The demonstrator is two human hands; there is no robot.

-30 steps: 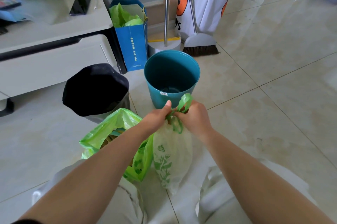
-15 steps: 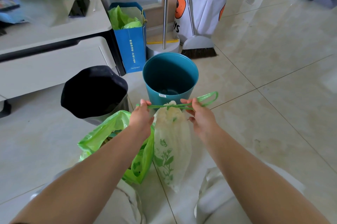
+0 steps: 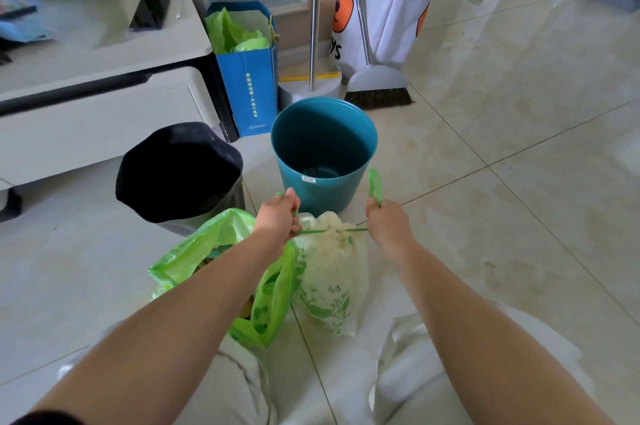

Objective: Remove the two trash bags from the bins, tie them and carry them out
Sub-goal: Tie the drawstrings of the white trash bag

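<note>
Hands: left hand and right hand are out over the floor, one on each side of a pale translucent trash bag printed with green leaves.
Left grip: fingers curled tight around one end of the bag's thin green drawstring — a short green tip pokes up above the knuckles.
Right grip: fist closed on the other end, with a green loop standing up above the thumb.
Drawstring: pulled taut, a straight line from fist to fist across the puckered bag mouth.
Pale bag: on the tiled floor just in front of the round teal plastic bin, neck gathered shut.
Second bag: a bright green plastic trash bag sits touching the pale one's left side, mouth gaping — partly hidden by the left forearm.
Bins: the teal bin shows bare inside walls; the bin beside it, left, wears a black liner.
Background: a blue paper bag stuffed with green plastic, a broom with a grey head, a white fabric basket with orange print.
</note>
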